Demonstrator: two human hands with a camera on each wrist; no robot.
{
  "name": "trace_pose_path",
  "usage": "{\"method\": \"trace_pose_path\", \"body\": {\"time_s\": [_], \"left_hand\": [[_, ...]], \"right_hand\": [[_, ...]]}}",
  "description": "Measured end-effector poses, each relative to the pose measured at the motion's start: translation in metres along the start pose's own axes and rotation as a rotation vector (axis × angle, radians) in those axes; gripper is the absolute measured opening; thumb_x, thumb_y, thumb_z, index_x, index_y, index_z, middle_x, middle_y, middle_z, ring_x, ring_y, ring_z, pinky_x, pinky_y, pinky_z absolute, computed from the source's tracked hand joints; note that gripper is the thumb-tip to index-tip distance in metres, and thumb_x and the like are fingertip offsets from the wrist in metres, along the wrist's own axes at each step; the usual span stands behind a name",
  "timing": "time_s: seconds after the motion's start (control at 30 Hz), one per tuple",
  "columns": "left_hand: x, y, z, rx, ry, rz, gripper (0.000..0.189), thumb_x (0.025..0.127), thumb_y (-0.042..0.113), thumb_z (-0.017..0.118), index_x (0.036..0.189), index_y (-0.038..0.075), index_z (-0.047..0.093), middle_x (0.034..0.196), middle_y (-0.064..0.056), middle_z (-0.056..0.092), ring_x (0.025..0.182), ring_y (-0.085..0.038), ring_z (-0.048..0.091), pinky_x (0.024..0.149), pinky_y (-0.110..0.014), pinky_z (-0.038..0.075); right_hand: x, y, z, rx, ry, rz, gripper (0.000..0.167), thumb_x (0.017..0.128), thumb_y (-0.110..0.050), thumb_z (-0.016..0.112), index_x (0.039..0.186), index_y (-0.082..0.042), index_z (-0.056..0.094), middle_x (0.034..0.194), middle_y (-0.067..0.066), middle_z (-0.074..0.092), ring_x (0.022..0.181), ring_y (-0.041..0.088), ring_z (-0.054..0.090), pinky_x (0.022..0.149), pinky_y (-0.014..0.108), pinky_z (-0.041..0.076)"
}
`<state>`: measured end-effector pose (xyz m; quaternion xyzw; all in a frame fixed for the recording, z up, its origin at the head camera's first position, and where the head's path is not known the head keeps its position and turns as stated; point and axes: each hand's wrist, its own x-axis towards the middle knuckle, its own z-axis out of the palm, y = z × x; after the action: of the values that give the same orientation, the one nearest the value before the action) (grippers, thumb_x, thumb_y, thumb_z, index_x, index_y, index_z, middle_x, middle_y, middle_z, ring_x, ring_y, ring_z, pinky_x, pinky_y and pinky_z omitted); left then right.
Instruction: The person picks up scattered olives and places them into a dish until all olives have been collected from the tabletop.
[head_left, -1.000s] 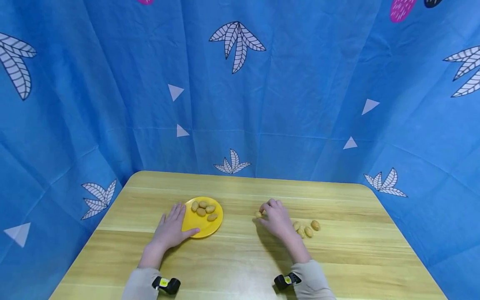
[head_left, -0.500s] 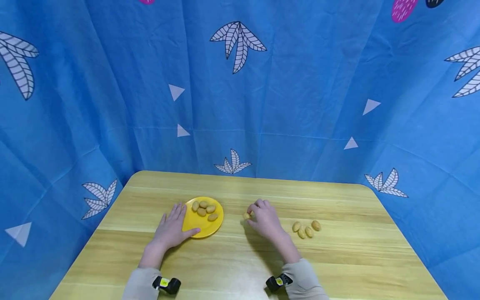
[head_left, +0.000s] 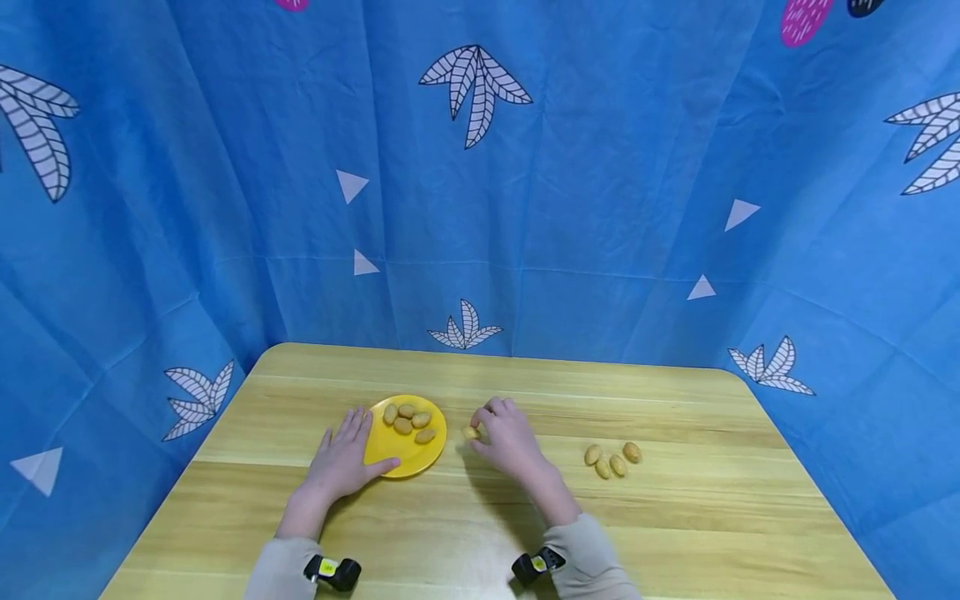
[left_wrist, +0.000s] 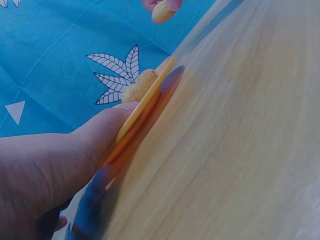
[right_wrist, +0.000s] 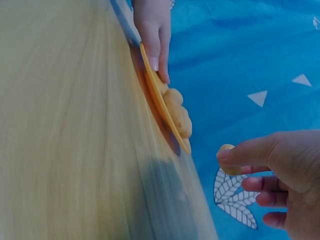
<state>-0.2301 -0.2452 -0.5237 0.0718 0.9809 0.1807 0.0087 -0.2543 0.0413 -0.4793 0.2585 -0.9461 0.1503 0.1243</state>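
My right hand (head_left: 510, 437) pinches a tan, oval walnut (head_left: 471, 433) between thumb and fingertips, just right of the yellow plate (head_left: 408, 463). In the right wrist view this walnut (right_wrist: 229, 159) is partly covered by the thumb; the other fingers are loosely bent. My left hand (head_left: 341, 458) lies spread at the plate's left side, its thumb over the near rim. The left wrist view shows that thumb against the plate's edge (left_wrist: 131, 120). Several walnuts (head_left: 402, 425) sit on the plate, mostly toward its far side.
Several more walnuts (head_left: 617, 465) lie in a loose group on the wooden table (head_left: 712, 500), to the right. A blue patterned curtain (head_left: 600, 167) hangs behind the table and along its sides. Each wrist bears a small black camera (head_left: 333, 572).
My right hand has moved left across the table with the pinched walnut, from near the loose group to close beside the plate. The left hand and the plate have stayed in place.
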Motion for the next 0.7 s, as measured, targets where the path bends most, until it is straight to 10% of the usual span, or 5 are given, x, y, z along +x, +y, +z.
{"method": "trace_pose_path", "body": {"time_s": [0.7], "left_hand": [[0.000,0.002,-0.001,0.008,0.001,-0.003,0.103,0.086,0.067,0.057,0.152,-0.005,0.022,0.161,-0.024,0.016,0.150,-0.042,0.013,0.117,-0.067,0.011]], "right_hand": [[0.016,-0.037,0.020,-0.018,-0.072,-0.051,0.024,0.083,-0.033,0.076,0.097,-0.016,0.070,0.103,0.001,0.062,0.094,0.017,0.050,0.081,0.032,0.045]]}}
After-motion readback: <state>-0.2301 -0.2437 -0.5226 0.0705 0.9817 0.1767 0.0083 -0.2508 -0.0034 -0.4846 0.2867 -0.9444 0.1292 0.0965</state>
